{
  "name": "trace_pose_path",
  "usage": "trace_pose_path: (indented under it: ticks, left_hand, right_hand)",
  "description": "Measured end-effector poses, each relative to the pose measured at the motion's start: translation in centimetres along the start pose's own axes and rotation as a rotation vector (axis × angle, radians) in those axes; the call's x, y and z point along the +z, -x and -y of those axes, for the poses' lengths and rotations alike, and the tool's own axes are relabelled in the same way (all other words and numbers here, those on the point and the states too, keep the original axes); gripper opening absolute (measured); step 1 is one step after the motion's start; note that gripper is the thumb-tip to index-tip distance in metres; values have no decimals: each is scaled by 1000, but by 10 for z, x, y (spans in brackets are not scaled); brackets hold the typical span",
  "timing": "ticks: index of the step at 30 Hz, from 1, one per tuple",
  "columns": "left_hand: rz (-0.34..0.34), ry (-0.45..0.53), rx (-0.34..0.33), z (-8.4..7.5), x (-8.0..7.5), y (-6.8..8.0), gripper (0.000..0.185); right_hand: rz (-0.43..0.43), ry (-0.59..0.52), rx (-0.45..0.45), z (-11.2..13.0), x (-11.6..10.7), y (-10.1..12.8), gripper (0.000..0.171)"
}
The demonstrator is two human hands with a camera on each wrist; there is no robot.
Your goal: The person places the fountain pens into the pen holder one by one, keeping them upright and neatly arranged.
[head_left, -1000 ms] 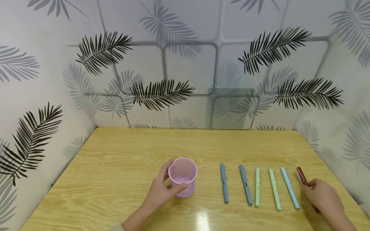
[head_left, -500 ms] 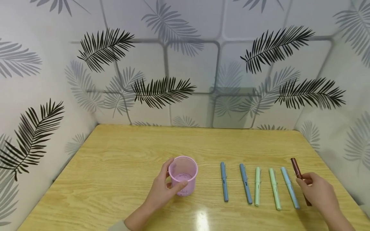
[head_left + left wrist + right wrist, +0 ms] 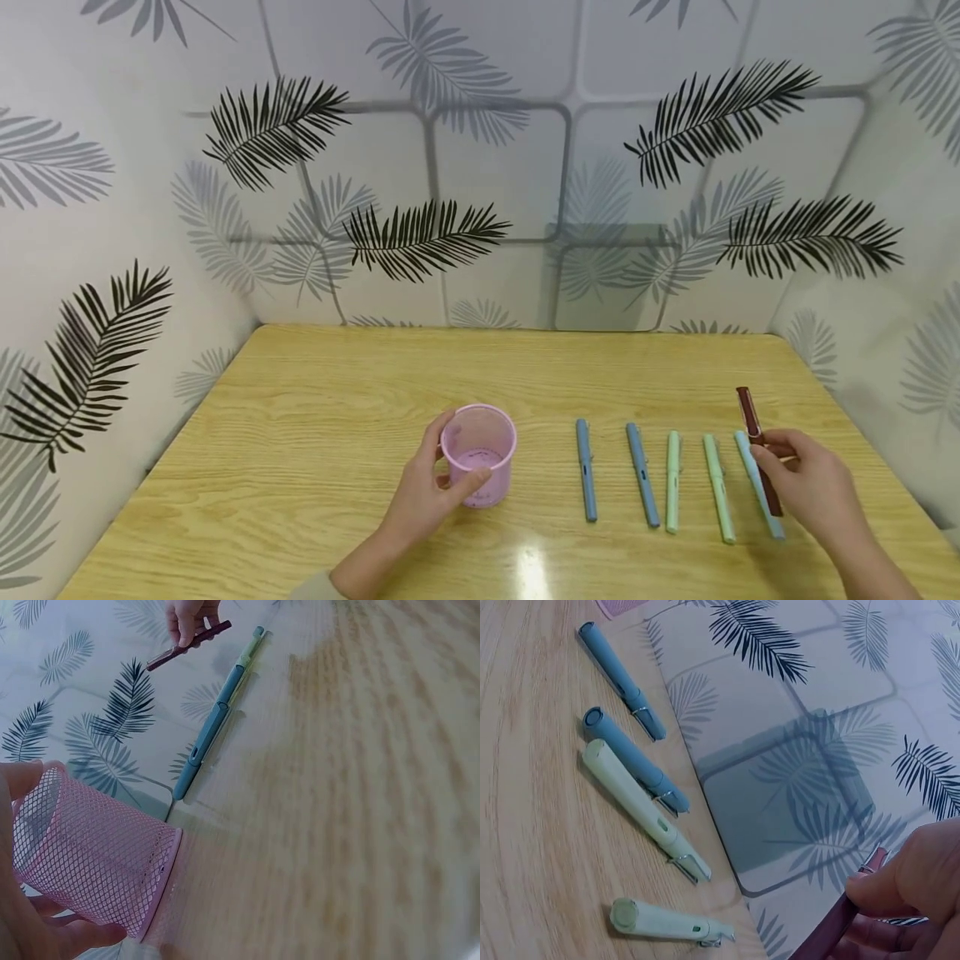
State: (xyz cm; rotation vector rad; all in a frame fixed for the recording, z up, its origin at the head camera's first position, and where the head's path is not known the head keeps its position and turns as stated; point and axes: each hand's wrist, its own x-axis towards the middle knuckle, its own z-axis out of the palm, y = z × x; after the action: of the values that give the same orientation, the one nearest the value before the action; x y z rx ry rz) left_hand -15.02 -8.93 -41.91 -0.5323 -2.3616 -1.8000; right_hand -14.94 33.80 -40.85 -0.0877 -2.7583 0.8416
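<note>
**Pinched midway, held upright**

My right grip (image 3: 813,479) pinches the maroon pen (image 3: 750,419) near its middle, probably for balance, clear of the tabletop (image 3: 300,433). My left grip (image 3: 420,487) curls round the upright pink mesh cup (image 3: 97,851) standing there, seemingly to steady it.

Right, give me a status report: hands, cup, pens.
Left hand gripping pink mesh cup, mouth uncovered. Right hand pinching dark red pen, clear of table. Five other pens lying between it and cup.
</note>
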Motion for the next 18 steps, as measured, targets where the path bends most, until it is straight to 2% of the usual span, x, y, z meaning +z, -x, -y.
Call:
trace_pose_path:
  ticks: [6, 12, 18]
  left_hand:
    - [3, 1, 10, 0, 2, -1, 78]
    - [-5, -7, 9, -1, 2, -1, 77]
    - [-14, -21, 23, -1, 2, 0, 77]
  right_hand:
    - [-5, -59, -7, 15, 2, 1, 38]
    - [-43, -115, -80, 32, 5, 1, 33]
    - [-61, -193, -110, 50, 7, 2, 30]
